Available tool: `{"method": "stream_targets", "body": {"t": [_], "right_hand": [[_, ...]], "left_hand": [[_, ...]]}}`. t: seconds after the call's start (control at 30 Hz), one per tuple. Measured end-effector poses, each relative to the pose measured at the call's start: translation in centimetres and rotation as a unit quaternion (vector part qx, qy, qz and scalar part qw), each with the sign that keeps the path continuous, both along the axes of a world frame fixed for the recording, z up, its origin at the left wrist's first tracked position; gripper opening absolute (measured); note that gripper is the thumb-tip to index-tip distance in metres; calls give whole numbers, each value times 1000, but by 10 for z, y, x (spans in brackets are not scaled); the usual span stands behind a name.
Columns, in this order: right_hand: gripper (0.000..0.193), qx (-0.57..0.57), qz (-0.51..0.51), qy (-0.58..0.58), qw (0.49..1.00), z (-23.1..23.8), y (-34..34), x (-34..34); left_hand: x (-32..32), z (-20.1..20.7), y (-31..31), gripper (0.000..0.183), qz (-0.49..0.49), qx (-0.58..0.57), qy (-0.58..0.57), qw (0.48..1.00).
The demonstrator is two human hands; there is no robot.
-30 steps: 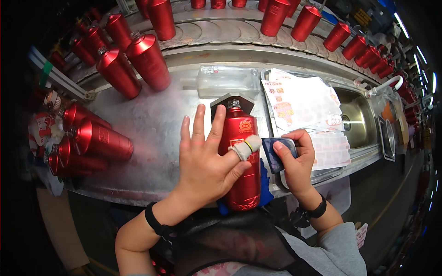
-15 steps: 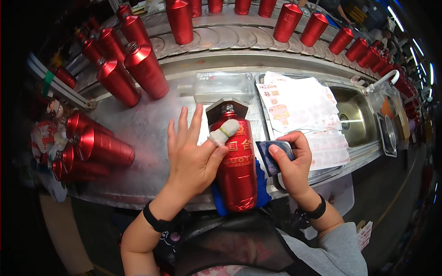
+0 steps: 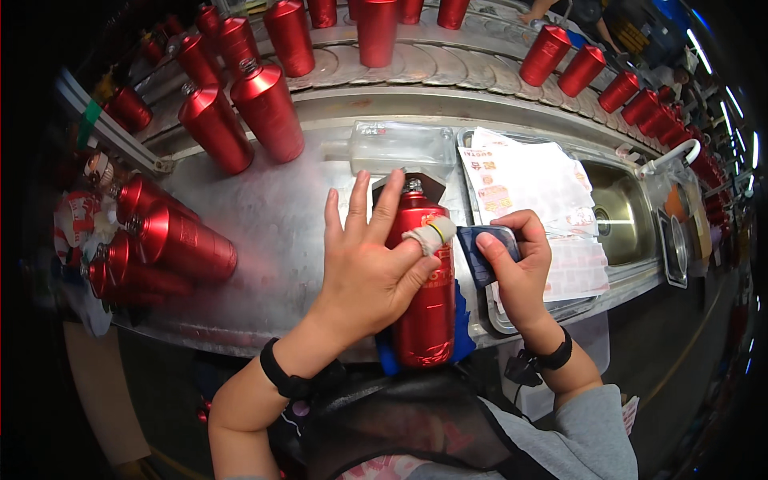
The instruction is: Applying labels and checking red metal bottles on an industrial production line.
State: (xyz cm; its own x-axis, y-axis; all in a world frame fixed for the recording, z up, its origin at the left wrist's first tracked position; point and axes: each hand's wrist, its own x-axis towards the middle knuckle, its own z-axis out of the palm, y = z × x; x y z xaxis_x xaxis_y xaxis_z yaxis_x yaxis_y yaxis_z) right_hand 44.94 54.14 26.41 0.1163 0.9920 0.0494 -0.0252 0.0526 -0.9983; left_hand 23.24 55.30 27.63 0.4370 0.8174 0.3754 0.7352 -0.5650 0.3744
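Observation:
A glossy red bottle (image 3: pixel 422 324) with gold print lies in front of me, its threaded neck pointing away against a dark angular rest. Blue cloth (image 3: pixel 464 332) shows under its lower part. My left hand (image 3: pixel 364 276) is over the bottle's left side, fingers spread. Its index finger wears a pale cloth finger cover (image 3: pixel 432 235), which touches the bottle's front and hides some of the print. Just right of the bottle, my right hand (image 3: pixel 524 268) grips a flat dark blue pad (image 3: pixel 478 260) between thumb and fingers.
Printed white sheets (image 3: pixel 532 180) are piled on a metal tray (image 3: pixel 502 323) at right, beside a sink (image 3: pixel 618 214). A clear bottle (image 3: pixel 404 146) lies beyond the red one. More red bottles (image 3: pixel 268 112) stand at left and along the conveyor (image 3: pixel 456 70) at the back.
My left hand has shifted right, its covered finger moving across toward the bottle's right edge. The pad stays in my right hand. Red bottles on the conveyor have changed places, and the view has shifted slightly.

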Motion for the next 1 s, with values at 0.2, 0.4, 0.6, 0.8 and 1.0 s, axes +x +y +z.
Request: {"method": "stream_targets", "body": {"t": [0.2, 0.4, 0.6, 0.8, 1.0], "right_hand": [[20, 15, 2, -43, 999, 1, -4, 9], [19, 188, 34, -189, 963, 11, 0, -1], [38, 334, 205, -301, 869, 18, -20, 7], [38, 307, 206, -334, 867, 37, -21, -12], [34, 382, 270, -355, 809, 39, -34, -35]], "left_hand": [[0, 3, -14, 26, -1, -7, -5, 1000], [-12, -16, -43, 36, -9, -61, -41, 997], [-30, -33, -69, 40, 70, -101, -163, 979], [-13, -35, -61, 49, 50, -258, -421, 868], [-22, -45, -69, 54, 68, -314, -509, 799]]}}
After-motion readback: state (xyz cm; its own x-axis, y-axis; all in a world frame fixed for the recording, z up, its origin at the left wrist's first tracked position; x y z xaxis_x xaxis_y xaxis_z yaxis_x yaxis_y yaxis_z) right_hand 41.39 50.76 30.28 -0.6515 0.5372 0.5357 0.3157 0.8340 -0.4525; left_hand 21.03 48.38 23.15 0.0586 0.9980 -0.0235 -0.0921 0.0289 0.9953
